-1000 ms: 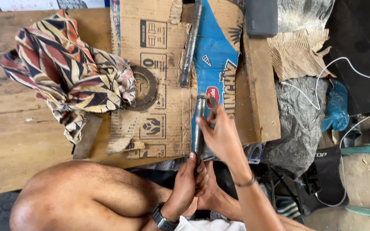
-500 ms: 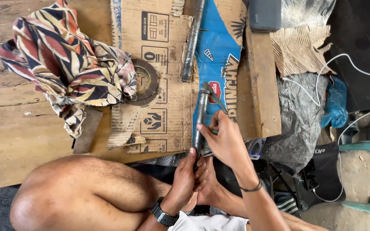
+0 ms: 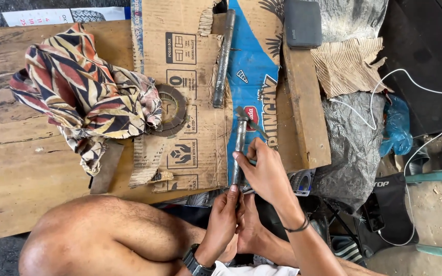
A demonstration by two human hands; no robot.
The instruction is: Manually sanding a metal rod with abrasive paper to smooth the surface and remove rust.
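While clamped on metal shaft [image 3: 239,148] | left hand [image 3: 224,217] grip at near end, right hand [image 3: 266,174] grip mid-length | long axis pointing away, over cardboard [image 3: 190,92] on counter [image 3: 31,168]

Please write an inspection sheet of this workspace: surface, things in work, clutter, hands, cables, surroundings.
Surface: worn wooden boards under flattened cardboard.
Things in work: grey metal shaft, upright in the picture, on blue printed sheet.
Clutter: patterned cloth; round ring disc, partly under the cloth; second metal rod; wooden plank; dark wallet-like case.
Hands: left hand grips the shaft's lower end; right hand has its fingers on its middle.
Cables: white cable loops at right.
Surroundings: grey plastic sheet, blue bag, sandy floor.
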